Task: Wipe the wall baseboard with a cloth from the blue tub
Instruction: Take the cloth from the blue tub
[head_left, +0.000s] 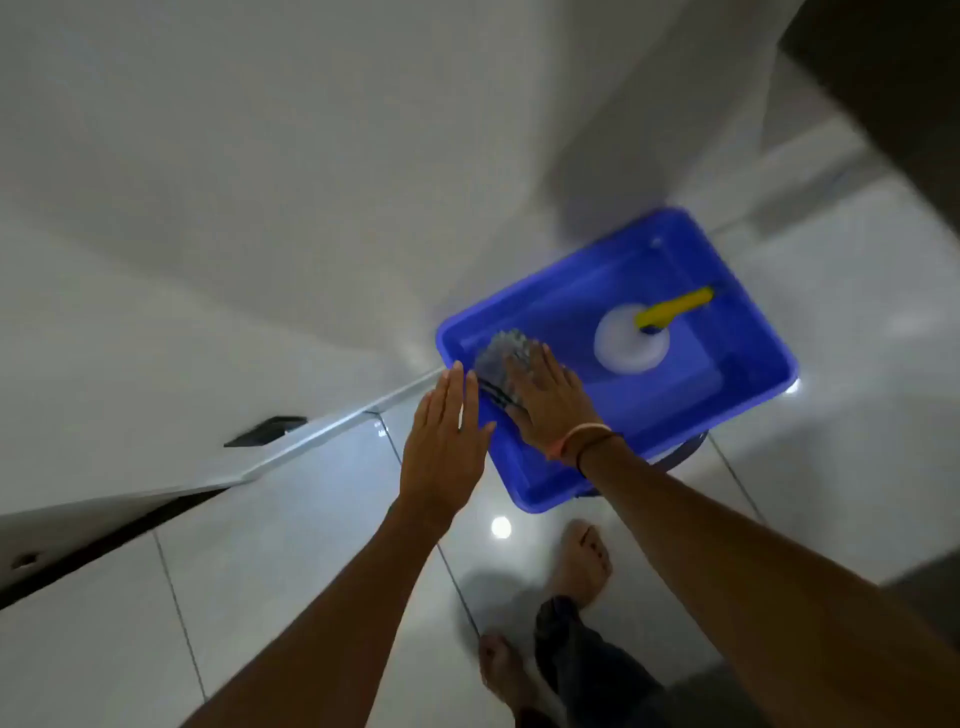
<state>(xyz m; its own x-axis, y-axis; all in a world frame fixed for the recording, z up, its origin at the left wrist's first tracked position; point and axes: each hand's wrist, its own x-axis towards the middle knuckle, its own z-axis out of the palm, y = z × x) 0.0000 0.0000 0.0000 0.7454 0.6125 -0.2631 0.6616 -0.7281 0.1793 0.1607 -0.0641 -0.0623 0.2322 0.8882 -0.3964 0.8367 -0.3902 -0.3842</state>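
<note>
**Shiny floor, blue tub, two hands**

Shiny white floor tiles (291, 571) meet a white wall, and the baseboard (322, 434) runs along the bottom of it. A blue tub (753, 332) sits on the floor by the wall. Inside it are a grey cloth (498, 364), a round white thing (631, 340) and a yellow handle (678, 304). The right hand (550, 400) lies flat on the cloth, fingers spread, not closed around it. The left hand (447, 447) is flat and loose, holding nothing, over the tub's near edge. Two bare feet (582, 566) stand on the tiles below. The picture is a bit blurry.
</note>
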